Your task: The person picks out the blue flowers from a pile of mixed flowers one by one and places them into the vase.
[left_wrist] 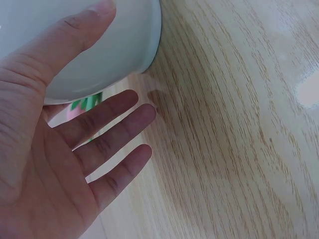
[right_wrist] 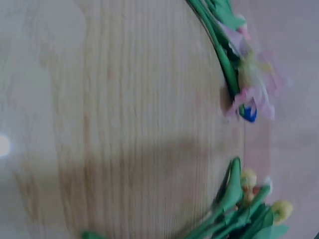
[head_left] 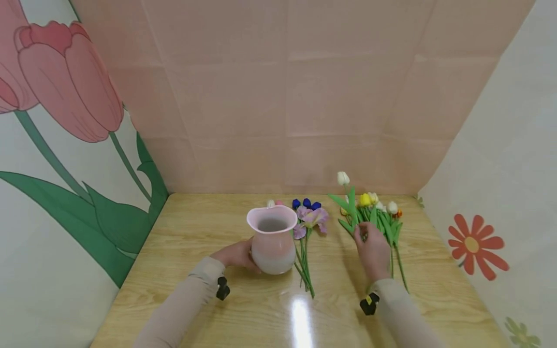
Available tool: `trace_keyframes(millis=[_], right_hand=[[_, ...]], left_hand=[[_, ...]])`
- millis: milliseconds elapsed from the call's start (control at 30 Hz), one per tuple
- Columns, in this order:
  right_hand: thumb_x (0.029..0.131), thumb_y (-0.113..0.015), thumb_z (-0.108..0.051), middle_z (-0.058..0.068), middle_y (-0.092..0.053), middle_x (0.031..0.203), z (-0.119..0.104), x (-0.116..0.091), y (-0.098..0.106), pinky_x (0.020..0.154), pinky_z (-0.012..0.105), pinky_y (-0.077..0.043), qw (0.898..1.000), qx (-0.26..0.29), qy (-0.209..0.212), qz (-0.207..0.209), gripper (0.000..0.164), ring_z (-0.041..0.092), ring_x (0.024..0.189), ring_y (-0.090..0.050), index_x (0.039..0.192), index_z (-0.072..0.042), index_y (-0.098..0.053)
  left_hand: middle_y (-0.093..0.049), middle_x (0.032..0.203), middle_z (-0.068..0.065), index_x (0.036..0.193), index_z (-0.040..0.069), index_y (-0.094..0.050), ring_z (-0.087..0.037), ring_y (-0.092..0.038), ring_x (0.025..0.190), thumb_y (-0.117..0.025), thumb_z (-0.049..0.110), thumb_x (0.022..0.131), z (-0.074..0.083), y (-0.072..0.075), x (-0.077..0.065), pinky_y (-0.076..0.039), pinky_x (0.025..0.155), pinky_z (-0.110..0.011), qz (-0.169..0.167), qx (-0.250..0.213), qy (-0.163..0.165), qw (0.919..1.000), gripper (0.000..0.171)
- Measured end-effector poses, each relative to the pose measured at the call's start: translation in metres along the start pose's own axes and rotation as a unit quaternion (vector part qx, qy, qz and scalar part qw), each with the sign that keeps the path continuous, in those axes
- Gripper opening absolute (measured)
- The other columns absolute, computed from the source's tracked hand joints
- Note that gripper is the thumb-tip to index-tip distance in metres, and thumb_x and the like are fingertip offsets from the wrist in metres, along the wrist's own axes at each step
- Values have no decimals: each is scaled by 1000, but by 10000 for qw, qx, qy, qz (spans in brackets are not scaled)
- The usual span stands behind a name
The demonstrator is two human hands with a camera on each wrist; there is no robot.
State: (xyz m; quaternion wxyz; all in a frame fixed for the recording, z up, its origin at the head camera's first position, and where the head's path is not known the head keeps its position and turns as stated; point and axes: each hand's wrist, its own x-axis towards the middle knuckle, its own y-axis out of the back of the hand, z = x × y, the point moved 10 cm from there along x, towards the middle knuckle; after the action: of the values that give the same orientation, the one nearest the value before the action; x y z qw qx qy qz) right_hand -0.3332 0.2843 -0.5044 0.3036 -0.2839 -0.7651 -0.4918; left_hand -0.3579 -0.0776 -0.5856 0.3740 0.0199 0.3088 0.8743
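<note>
A pink-and-white vase (head_left: 273,249) with a flared rim stands left of the table's middle. My left hand (head_left: 238,253) holds its left side. In the left wrist view, the thumb of the left hand (left_wrist: 55,139) lies across the vase (left_wrist: 99,64) and three fingers stretch out below it; the index finger is mostly hidden. At the right, my right hand (head_left: 375,249) pinches the stem of a white tulip (head_left: 343,178), whose bloom rises above a pile of tulips (head_left: 385,222). The right wrist view does not show the hand.
Between vase and right hand lie light purple irises (head_left: 311,217) with long green stems, blue flowers (head_left: 306,203) behind them. White and pink blooms (head_left: 271,203) peek out behind the vase rim. A pink backdrop (head_left: 278,121) closes the wooden table's (head_left: 196,217) far edge; printed panels flank it.
</note>
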Motion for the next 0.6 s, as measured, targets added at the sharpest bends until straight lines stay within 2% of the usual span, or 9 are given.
trace_keyframes(millis=[100, 233, 467, 600], right_hand=[[89, -68, -22, 8, -62, 75, 9, 3, 9, 50, 38, -43, 9996, 4, 36, 275, 17, 22, 62, -56, 96, -6, -67], [90, -66, -24, 9, -61, 74, 22, 9, 20, 52, 40, -41, 9985, -33, -39, 540, 20, 25, 64, -56, 97, -5, -68], [90, -66, -23, 8, -62, 74, 53, 12, 27, 51, 35, -36, 9960, -123, -643, 607, 22, 23, 62, -54, 106, -8, -66], [92, -63, -24, 8, -64, 77, 73, 9, 25, 52, 37, -36, 9934, -257, -984, 532, 23, 25, 66, -56, 109, -8, -65]], left_hand=[[-49, 141, -6, 148, 15, -32, -21, -49, 122, -88, 19, 70, 1, 1, 0, -42, 101, -38, 16, 25, -45, 10000, 96], [-49, 140, -5, 147, 17, -34, -20, -49, 122, -88, 19, 69, 0, 1, 1, -41, 103, -38, 35, -9, -11, 10000, 95], [-49, 141, -5, 147, 17, -35, -20, -48, 123, -88, 20, 69, -1, 0, 2, -40, 103, -39, 45, -40, -22, 10000, 94], [-48, 141, -4, 147, 18, -35, -19, -48, 124, -88, 21, 69, -4, 0, 3, -40, 104, -39, 43, -2, -1, 10000, 95]])
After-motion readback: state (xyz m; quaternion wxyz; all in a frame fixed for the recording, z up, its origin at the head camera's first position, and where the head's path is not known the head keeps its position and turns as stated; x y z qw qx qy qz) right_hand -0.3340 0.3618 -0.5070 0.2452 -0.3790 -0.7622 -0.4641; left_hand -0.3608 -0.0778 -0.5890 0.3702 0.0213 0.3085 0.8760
